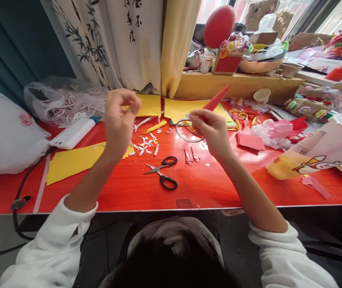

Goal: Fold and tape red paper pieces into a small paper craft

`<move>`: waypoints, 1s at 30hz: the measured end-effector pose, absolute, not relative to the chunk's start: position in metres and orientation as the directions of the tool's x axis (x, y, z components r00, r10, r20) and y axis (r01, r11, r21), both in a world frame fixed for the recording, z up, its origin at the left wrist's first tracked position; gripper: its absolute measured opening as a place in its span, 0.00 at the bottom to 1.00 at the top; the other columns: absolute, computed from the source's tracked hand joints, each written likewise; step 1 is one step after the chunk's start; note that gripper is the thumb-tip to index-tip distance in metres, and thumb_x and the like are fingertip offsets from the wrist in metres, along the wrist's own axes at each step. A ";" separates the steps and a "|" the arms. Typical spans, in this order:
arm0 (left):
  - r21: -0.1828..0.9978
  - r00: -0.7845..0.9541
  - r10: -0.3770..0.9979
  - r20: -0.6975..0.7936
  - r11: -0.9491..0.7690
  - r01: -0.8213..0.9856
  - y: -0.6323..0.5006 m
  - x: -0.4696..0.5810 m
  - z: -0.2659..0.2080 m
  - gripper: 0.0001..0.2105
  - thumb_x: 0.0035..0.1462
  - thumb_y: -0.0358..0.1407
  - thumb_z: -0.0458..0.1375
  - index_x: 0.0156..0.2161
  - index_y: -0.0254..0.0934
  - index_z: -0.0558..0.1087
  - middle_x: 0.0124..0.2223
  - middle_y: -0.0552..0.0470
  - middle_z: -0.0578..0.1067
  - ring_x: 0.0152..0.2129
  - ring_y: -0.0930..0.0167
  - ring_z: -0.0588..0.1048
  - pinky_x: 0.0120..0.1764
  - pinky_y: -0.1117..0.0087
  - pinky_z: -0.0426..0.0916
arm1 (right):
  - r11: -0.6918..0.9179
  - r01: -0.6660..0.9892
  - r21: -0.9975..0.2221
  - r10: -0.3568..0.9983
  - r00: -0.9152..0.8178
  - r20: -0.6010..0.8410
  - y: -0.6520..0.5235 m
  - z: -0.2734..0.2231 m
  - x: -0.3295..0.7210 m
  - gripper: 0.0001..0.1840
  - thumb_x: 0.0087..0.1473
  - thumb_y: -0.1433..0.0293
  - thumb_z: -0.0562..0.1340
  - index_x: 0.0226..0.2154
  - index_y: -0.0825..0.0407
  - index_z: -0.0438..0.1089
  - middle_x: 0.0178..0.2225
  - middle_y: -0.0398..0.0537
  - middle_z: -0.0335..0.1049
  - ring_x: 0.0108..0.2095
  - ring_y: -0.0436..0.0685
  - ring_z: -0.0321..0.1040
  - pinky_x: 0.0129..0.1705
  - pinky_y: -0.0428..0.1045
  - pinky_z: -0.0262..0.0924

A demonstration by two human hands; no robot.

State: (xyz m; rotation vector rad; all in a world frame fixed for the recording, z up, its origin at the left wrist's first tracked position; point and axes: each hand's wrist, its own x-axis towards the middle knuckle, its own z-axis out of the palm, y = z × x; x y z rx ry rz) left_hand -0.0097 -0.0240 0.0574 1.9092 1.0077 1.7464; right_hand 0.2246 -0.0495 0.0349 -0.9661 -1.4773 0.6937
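Note:
My right hand is raised over the table. It is closed on a thin ring like a nearly used-up tape roll and a pointed red paper cone, whose tip sticks out up and to the right. My left hand is held up at the left, its fingers curled and pinched together; what they hold, if anything, does not show. Between the hands lie black-handled scissors, slightly spread. Two small red paper cones rest beside them. White paper scraps and a rolled yellow paper lie farther back.
Yellow paper sheets lie at the left, near a white power bank and plastic bags. At the right stand a drink cup and red folded paper. A cluttered sill runs behind the red table.

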 end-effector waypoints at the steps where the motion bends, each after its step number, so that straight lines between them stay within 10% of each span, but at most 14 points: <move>1: 0.684 0.012 0.703 0.711 -0.694 0.225 -0.028 -0.004 0.054 0.05 0.58 0.36 0.55 0.35 0.37 0.65 0.39 0.54 0.65 0.33 0.78 0.63 0.36 0.73 0.60 | 0.490 0.234 -0.840 0.862 0.015 0.507 -0.051 0.036 0.225 0.11 0.51 0.61 0.61 0.33 0.51 0.71 0.21 0.41 0.60 0.22 0.46 0.55 0.22 0.45 0.50; 6: 0.750 0.143 0.772 0.619 -0.636 0.184 -0.043 0.016 0.046 0.07 0.56 0.38 0.56 0.31 0.38 0.66 0.28 0.55 0.67 0.25 0.77 0.65 0.31 0.71 0.62 | 0.523 0.431 -0.735 0.820 -0.019 0.572 -0.056 0.038 0.229 0.12 0.52 0.63 0.60 0.33 0.53 0.75 0.28 0.45 0.70 0.28 0.49 0.63 0.29 0.47 0.57; 12: 0.782 0.226 0.790 0.569 -0.606 0.148 -0.049 0.018 0.048 0.05 0.55 0.35 0.57 0.39 0.41 0.70 0.27 0.56 0.66 0.25 0.76 0.66 0.31 0.71 0.63 | 0.489 0.524 -0.697 0.846 -0.090 0.526 -0.052 0.034 0.229 0.26 0.51 0.69 0.59 0.54 0.46 0.65 0.20 0.37 0.58 0.21 0.46 0.51 0.26 0.46 0.51; 30: 0.953 0.485 0.836 0.257 -0.301 0.013 -0.070 0.040 0.036 0.09 0.52 0.31 0.58 0.38 0.38 0.63 0.30 0.56 0.71 0.30 0.76 0.72 0.36 0.71 0.68 | 0.439 0.804 -0.401 0.779 -0.118 0.615 -0.060 0.009 0.195 0.25 0.55 0.71 0.54 0.56 0.52 0.62 0.28 0.50 0.69 0.26 0.53 0.63 0.29 0.49 0.57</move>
